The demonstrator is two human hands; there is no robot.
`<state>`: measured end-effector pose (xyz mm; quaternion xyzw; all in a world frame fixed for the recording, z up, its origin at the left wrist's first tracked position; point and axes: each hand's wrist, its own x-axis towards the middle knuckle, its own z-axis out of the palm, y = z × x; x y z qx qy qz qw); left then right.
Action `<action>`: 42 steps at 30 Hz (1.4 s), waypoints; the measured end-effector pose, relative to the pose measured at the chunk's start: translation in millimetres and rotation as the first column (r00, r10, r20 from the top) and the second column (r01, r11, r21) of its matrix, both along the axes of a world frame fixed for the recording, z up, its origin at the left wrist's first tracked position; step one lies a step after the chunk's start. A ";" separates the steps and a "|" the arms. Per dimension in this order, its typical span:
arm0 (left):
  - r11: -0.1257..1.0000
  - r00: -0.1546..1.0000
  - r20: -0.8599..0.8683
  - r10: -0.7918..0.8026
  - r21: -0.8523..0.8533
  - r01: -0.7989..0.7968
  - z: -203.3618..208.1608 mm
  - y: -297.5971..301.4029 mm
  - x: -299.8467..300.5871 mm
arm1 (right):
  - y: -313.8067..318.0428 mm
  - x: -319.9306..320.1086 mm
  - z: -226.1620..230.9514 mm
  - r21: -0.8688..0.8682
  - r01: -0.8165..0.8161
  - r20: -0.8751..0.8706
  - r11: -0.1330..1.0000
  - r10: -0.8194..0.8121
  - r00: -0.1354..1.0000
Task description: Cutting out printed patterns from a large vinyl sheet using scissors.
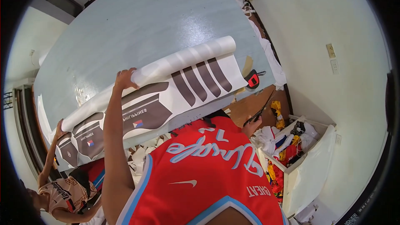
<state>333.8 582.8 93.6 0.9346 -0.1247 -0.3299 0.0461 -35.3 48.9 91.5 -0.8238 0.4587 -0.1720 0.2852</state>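
A long white paper roll (187, 56) lies across the table, partly unrolled toward me. Its flat part is a printed sheet (166, 110) with dark garment-panel shapes, stripes and small flag marks. My left hand (125, 79) grips the roll near its middle, fingers curled over the paper. Low at my right side, below the table's edge, my right hand (253, 126) is closed round the handles of dark scissors (263, 109), their blades pointing up and away. A red and black tape measure (252, 79) rests beside the sheet's right end.
At the left, a co-worker's hand (60, 130) touches the roll's other end. The pale blue table (137, 16) stretches away from me. A wooden bin (287, 166) of coloured cloth scraps stands right, near the white wall (325, 16). White scraps (139, 158) lie below the table's near edge.
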 end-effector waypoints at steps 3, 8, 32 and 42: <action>0.989 0.982 0.149 0.111 -0.109 -0.096 -2.3 11.4 3.3 | 9.8 0.4 6.0 0.017 -0.013 0.033 1.000 0.012 0.999; 0.961 0.709 0.653 0.266 -0.236 -0.144 -25.8 22.7 3.4 | 12.9 -7.3 -5.0 0.060 -0.086 0.186 0.994 0.074 0.980; 0.991 0.723 0.684 0.092 -0.133 0.000 -44.8 -60.0 215.1 | 77.4 -57.7 68.3 0.174 -0.224 -0.387 0.959 0.276 0.880; 0.967 0.498 0.830 0.251 -0.233 -0.100 -72.8 -39.5 343.6 | 104.5 -38.3 79.6 0.224 -0.246 -0.478 0.943 0.326 0.816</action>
